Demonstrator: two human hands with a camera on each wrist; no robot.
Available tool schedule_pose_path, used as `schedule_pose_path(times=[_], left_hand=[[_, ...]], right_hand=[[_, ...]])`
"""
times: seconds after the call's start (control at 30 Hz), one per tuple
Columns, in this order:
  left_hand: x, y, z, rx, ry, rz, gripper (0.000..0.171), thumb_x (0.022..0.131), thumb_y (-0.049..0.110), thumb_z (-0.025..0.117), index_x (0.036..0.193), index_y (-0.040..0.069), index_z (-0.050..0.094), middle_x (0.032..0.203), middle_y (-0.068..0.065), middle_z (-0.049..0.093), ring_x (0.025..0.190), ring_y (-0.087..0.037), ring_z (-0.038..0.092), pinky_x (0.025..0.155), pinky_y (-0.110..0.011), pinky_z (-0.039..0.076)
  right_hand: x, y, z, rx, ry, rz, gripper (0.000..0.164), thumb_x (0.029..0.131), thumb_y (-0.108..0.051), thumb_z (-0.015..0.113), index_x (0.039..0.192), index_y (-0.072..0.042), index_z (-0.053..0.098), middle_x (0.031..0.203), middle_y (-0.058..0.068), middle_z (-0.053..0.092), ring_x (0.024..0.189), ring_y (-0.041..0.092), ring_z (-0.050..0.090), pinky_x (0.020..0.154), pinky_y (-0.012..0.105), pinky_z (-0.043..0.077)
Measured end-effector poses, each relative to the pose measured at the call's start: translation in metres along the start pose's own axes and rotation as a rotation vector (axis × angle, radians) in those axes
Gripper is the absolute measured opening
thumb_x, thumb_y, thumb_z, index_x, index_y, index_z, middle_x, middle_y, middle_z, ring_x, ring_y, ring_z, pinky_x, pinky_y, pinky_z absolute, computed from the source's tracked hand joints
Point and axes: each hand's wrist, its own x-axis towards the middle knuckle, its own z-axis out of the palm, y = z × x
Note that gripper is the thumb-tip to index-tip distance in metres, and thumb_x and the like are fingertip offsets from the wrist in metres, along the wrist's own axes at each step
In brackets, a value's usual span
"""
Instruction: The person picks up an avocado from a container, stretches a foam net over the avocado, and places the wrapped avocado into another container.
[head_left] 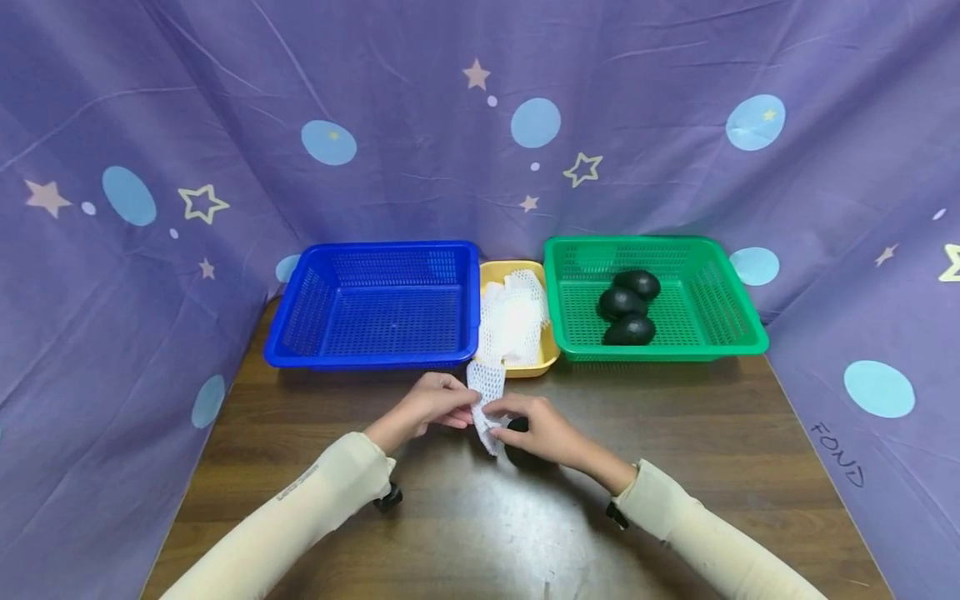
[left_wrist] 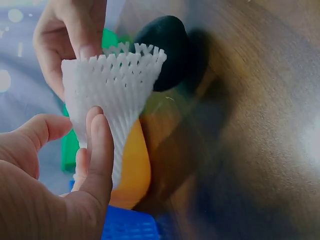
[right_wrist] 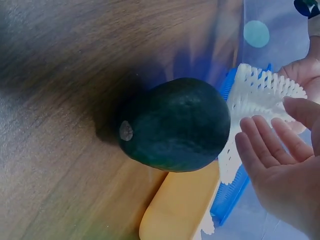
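Note:
A white foam net sleeve (head_left: 486, 385) hangs between my two hands over the table, its open mouth toward me. My left hand (head_left: 438, 402) holds its side between thumb and fingers; the left wrist view shows the foam net sleeve (left_wrist: 107, 95) flaring at the mouth. With thumb and forefinger my right hand (head_left: 546, 429) pinches the rim of that mouth. A dark avocado (right_wrist: 175, 125) lies on the table beside the sleeve, partly hidden under my right hand in the head view. No finger is seen gripping the avocado.
Behind the hands stands a yellow basket (head_left: 551, 354) with several white foam net sleeves (head_left: 521, 317). To its left is a blue basket (head_left: 375, 362), to its right a green basket (head_left: 660, 354) with three dark avocados (head_left: 630, 330). A patterned curtain (head_left: 420, 192) surrounds the wooden table (head_left: 675, 467).

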Motion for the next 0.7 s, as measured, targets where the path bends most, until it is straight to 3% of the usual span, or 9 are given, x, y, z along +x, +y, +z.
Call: schedule_pose_path(times=[0.23, 0.47, 0.57, 0.7], left_hand=[[-0.008, 0.005, 0.008, 0.082, 0.034, 0.081, 0.022, 0.086, 0.014, 0.078, 0.093, 0.001, 0.061, 0.07, -0.004, 0.068, 0.058, -0.009, 0.064, 0.056, -0.023, 0.059], [-0.007, -0.002, 0.018, 0.195, 0.037, 0.178, 0.046, 0.075, 0.018, 0.09, 0.105, 0.001, 0.06, 0.08, -0.006, 0.064, 0.066, -0.015, 0.06, 0.058, -0.025, 0.055], [-0.005, -0.006, 0.022, 0.228, 0.039, 0.204, 0.052, 0.069, 0.009, 0.091, 0.11, 0.001, 0.06, 0.084, -0.008, 0.062, 0.071, -0.016, 0.058, 0.059, -0.023, 0.051], [-0.003, -0.007, 0.025, 0.245, 0.064, 0.233, 0.052, 0.065, -0.006, 0.082, 0.112, 0.0, 0.061, 0.084, -0.01, 0.063, 0.072, -0.015, 0.058, 0.06, -0.021, 0.051]], right_hand=[[0.002, 0.0, -0.004, 0.186, -0.004, 0.09, 0.028, 0.094, 0.0, 0.067, 0.121, 0.009, 0.068, 0.118, 0.024, 0.072, 0.104, 0.034, 0.073, 0.089, 0.032, 0.061], [0.006, 0.001, -0.004, 0.141, 0.033, 0.126, 0.025, 0.093, 0.003, 0.067, 0.116, 0.011, 0.069, 0.109, 0.025, 0.074, 0.097, 0.031, 0.075, 0.084, 0.031, 0.062], [0.008, 0.004, -0.004, 0.132, 0.046, 0.16, 0.026, 0.092, 0.004, 0.068, 0.116, 0.012, 0.069, 0.108, 0.025, 0.074, 0.095, 0.03, 0.075, 0.082, 0.027, 0.062], [0.009, 0.008, -0.006, 0.128, 0.094, 0.217, 0.025, 0.09, 0.004, 0.071, 0.114, 0.01, 0.071, 0.104, 0.023, 0.075, 0.091, 0.028, 0.075, 0.077, 0.021, 0.061]])
